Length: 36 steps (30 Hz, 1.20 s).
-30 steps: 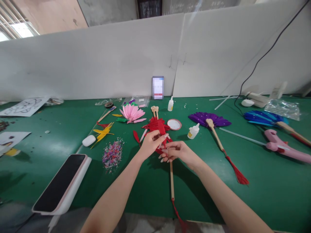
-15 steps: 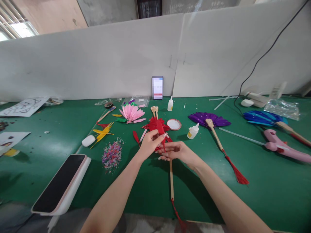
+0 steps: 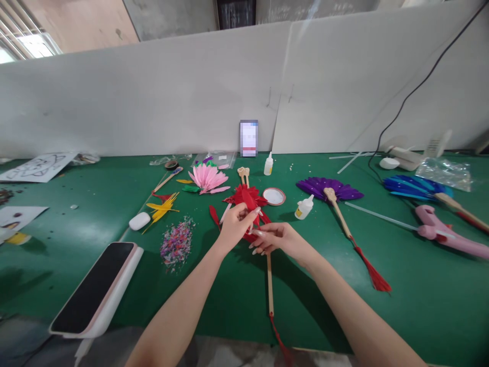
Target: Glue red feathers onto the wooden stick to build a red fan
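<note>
My left hand [image 3: 236,225] pinches a red feather [image 3: 249,199] between thumb and fingers, its broad end pointing away from me. Close beside it, my right hand [image 3: 284,237] has its thumb and fingers closed at the feather's lower end, partly hidden there. More red feathers [image 3: 240,192] lie fanned out just beyond and under the hands. A wooden handle [image 3: 270,285] with a red tassel [image 3: 280,339] extends toward me below my right hand. Another red feather [image 3: 214,214] rests on the table left of my left hand.
Around the hands on the green table [image 3: 214,316] are pink feathers [image 3: 208,178], yellow feathers [image 3: 163,208], colourful flakes [image 3: 178,242], a round lid [image 3: 274,196] and glue bottles [image 3: 304,208]. A purple feather fan [image 3: 328,188] and pink glue gun [image 3: 439,229] lie right; a phone [image 3: 95,285] lies left.
The fingers of my right hand have shifted slightly up along the red feather, closer to my left hand. My left hand stays almost in place, and the table items have not moved.
</note>
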Tool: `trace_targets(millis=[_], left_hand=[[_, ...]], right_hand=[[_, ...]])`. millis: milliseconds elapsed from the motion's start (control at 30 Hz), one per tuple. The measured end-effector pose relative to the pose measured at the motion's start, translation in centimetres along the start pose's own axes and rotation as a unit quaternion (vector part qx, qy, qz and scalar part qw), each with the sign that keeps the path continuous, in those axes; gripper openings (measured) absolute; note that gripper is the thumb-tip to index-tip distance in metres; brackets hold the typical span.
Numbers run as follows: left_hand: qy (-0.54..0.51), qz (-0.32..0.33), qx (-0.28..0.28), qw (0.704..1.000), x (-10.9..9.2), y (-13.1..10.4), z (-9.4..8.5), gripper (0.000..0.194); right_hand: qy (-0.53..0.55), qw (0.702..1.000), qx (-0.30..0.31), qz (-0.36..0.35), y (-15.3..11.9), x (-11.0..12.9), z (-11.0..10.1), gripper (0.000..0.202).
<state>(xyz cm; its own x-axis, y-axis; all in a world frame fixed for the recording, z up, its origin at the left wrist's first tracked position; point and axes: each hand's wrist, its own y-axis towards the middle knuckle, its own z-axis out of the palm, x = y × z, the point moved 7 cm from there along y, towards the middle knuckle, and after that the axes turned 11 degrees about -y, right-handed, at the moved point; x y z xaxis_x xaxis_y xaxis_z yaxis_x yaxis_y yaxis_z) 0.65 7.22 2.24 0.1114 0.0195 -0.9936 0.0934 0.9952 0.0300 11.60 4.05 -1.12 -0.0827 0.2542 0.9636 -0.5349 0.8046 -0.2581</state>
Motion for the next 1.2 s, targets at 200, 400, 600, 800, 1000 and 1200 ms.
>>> trace_targets(millis=[200,400,600,800,1000,1200], left_hand=[[-0.029,-0.036,0.031,0.998,0.3,-0.2,0.5,0.034],[-0.093,-0.095,0.087,0.987,0.9,-0.2,1.1,0.036],[-0.085,-0.092,0.056,0.991,0.9,-0.2,0.8,0.032],[-0.082,-0.090,0.057,0.991,0.7,-0.4,0.9,0.033],[-0.097,-0.087,0.078,0.988,0.7,-0.5,1.1,0.031],[-0.103,-0.087,0.114,0.984,0.3,-0.9,1.7,0.031]], right_hand=[[-0.005,1.000,0.019,-0.025,0.4,-0.3,0.1,0.032],[0.010,0.998,0.048,-0.035,0.0,0.3,0.4,0.032],[0.023,0.997,0.070,-0.026,-0.3,0.4,0.8,0.033],[0.043,0.995,0.077,-0.036,-0.5,1.0,0.8,0.027],[0.049,0.994,0.086,-0.040,-0.6,0.7,0.8,0.025],[0.028,0.995,0.094,-0.036,-0.7,0.8,1.0,0.027]])
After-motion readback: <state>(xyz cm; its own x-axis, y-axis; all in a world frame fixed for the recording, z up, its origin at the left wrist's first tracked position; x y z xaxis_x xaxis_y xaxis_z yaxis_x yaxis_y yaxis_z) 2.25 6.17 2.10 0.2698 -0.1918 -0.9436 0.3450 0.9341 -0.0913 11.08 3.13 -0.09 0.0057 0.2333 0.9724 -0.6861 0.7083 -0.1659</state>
